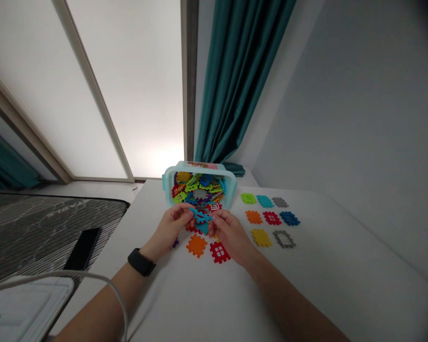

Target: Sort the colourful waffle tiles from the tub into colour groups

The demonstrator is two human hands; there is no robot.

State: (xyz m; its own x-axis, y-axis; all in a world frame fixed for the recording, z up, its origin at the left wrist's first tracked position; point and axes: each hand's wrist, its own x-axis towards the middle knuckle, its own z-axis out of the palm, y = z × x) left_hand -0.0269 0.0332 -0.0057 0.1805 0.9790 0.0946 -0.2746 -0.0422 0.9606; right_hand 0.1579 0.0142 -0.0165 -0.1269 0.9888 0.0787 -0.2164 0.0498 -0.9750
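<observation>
Blue waffle block [200, 217], long axis crosswise, pinched between left hand [173, 229] and right hand [229, 233]

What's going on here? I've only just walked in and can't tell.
A person's left hand and right hand hold blue plastic tiles above a white table. Behind them is a teal-rimmed tub full of mixed tiles. An orange tile and red tile lie nearby, with rows of coloured tiles to the right.

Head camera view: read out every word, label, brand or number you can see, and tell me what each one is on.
Pink printed label on the teal-rimmed clear plastic box: too small to read. Black wristband on the left wrist: nothing readable. Blue plastic interlocking tile between the left hand and right hand: no text visible.
</observation>
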